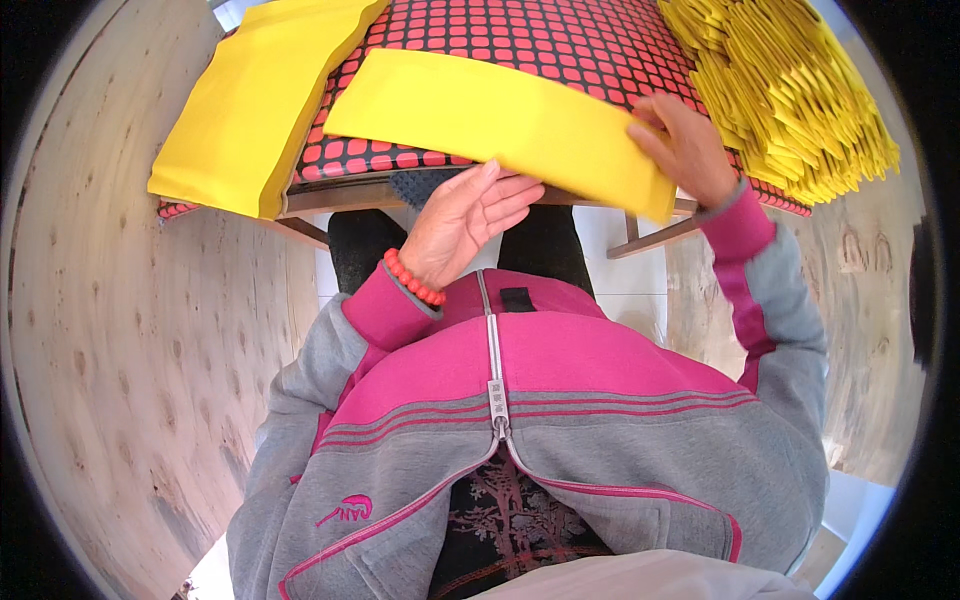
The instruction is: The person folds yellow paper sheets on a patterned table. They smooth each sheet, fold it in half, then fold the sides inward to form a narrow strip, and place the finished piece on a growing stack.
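Clamps yellow strip (500, 115) near its right end in right grip (693, 150), with left grip (463, 215) apart at near edge, possibly risking a slip or crease from one-sided support.

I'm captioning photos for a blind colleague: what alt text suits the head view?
A yellow strip has a person's right hand at its right end and their open left hand at its near edge, above a red-and-black surface. Flat yellow material lies left, a yellow pile right.
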Demonstrator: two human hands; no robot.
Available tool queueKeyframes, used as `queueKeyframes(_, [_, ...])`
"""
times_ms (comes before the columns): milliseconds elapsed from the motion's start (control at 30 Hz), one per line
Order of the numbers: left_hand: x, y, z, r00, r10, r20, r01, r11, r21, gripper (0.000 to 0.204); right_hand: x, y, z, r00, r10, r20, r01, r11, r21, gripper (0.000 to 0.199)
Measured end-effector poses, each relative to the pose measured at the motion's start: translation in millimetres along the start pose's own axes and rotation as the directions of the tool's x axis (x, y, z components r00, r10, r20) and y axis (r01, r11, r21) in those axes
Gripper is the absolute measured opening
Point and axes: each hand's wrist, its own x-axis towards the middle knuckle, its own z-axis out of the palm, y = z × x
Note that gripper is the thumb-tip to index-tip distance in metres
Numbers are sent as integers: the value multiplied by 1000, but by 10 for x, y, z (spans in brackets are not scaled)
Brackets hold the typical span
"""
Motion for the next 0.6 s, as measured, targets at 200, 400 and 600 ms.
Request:
queueKeyframes(200, [32, -83, 134, 979, 67, -191, -90, 990, -112, 44, -337, -619, -63, 933, 174, 316, -326, 783, 529, 30])
queueKeyframes(400, [-113, 75, 216, 977, 123, -174, -121, 992, 22, 43, 53, -710, 163, 750, 7, 661, -651, 182, 737, 44])
queueKeyframes(600, [-132, 415, 409, 999, 46, -8, -43, 972, 232, 44, 936, -671, 445, 757, -344, 555, -634, -185, 750, 44])
